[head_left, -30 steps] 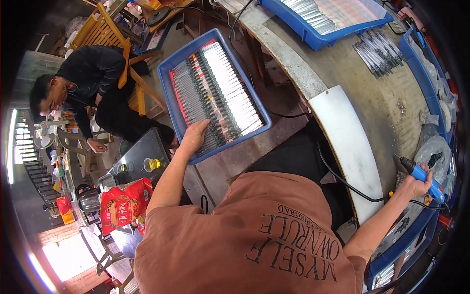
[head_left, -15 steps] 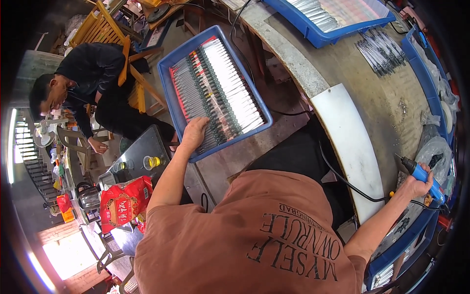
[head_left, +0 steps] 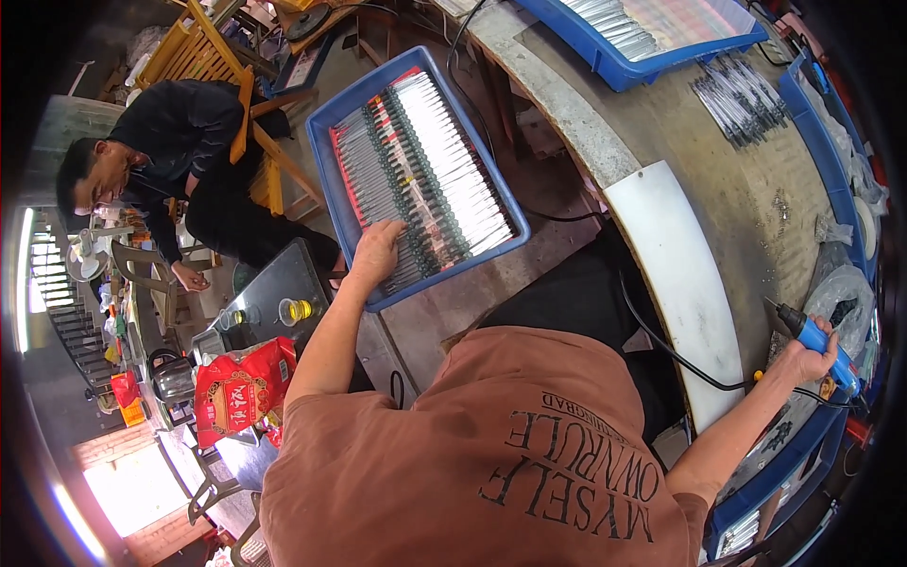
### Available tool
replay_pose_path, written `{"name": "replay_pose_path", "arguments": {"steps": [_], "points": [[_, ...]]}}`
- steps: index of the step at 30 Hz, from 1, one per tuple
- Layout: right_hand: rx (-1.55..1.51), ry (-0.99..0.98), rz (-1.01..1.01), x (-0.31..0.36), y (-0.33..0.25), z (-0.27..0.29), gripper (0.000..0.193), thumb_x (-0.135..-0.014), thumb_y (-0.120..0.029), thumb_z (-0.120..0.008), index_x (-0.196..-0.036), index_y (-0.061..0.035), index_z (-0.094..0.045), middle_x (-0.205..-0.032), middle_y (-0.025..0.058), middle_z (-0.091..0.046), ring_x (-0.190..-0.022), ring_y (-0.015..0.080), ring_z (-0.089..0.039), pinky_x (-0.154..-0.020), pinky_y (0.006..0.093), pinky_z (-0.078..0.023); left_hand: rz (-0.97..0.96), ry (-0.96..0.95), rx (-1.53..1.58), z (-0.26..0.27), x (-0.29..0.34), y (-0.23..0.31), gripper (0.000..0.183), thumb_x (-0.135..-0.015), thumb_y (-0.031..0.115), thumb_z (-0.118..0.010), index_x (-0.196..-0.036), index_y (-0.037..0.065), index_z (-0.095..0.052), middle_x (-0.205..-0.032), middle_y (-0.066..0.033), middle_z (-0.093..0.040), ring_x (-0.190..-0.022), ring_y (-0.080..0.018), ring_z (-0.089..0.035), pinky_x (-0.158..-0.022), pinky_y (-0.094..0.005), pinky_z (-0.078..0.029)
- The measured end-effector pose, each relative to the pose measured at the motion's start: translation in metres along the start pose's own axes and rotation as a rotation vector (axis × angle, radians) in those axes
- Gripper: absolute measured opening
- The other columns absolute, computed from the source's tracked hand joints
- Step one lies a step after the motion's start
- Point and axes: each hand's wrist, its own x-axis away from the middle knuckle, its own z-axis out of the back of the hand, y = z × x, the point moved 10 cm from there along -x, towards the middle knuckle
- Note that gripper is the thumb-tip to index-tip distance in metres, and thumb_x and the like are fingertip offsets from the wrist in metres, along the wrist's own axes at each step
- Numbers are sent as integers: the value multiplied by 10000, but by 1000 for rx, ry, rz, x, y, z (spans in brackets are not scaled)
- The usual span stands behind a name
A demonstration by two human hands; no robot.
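A blue tray [head_left: 453, 272] stands left of the workbench, filled with rows of slim pen-like rods [head_left: 444, 161] that have clear or silvery ends and dark green bands. My left hand [head_left: 378, 251] is over the tray's near left corner, its fingers curled down among the rods; what the fingertips pinch, if anything, is hidden. Out at the far right, my right hand [head_left: 811, 361] is wrapped round a blue corded electric screwdriver [head_left: 814, 337]. Its thin tip points up and left over the bench top.
A white board [head_left: 675, 274] lies along the near edge of the workbench [head_left: 746, 217]. Loose rods [head_left: 742, 99] and another blue tray [head_left: 652, 68] are farther back. A seated person [head_left: 179, 161] is at the left, by a dark table [head_left: 283, 274] with cups and a red bag [head_left: 244, 392].
The view has shifted very slightly. Both hands keep their places, the left at the rods and the right on the electric screwdriver. The seated person's head has tilted a little.
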Motion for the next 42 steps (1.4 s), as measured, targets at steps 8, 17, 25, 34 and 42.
{"name": "replay_pose_path", "arguments": {"steps": [8, 17, 25, 34, 42], "points": [[14, 7, 6, 1, -1, 0, 170, -747, -164, -506, -752, -2, -458, -744, 112, -482, -725, 250, -477, -729, 401, -372, -52, -21, 31, -1, -3, 12, 342, -684, -42, -451, -991, 72, -547, -869, -132, -536, -868, -307, -512, -751, -374, -421], [4, 23, 22, 4, -3, -3, 159, -742, -153, -517, -748, -4, -461, -745, 107, -484, -723, 248, -477, -727, 398, -370, -129, -147, -60, -8, 0, 20, 376, -680, -33, -471, -1025, 96, -549, -883, -112, -520, -861, -295, -511, -742, -367, -424], [-54, -31, -26, -4, 2, 3, 160, -745, -154, -510, -757, -2, -458, -742, 110, -479, -726, 249, -472, -729, 393, -367, -154, -124, -90, -5, -7, 26, 405, -672, -29, -470, -1050, 101, -532, -925, -106, -527, -852, -286, -502, -751, -358, -419], [11, 13, 24, 3, -3, -3, 155, -752, -152, -505, -756, -4, -457, -741, 106, -477, -719, 244, -470, -738, 396, -366, -226, -245, -245, -12, -6, 37, 391, -712, 31, -448, -1077, 151, -516, -990, -57, -530, -893, -234, -490, -732, -336, -405], [-18, -5, 2, -2, -1, 6, 155, -749, -148, -502, -751, 1, -458, -744, 110, -479, -719, 243, -471, -732, 397, -366, -273, -271, -277, -16, -2, 42, 406, -693, 13, -469, -1058, 173, -548, -990, -19, -531, -896, -213, -482, -736, -329, -395]]}}
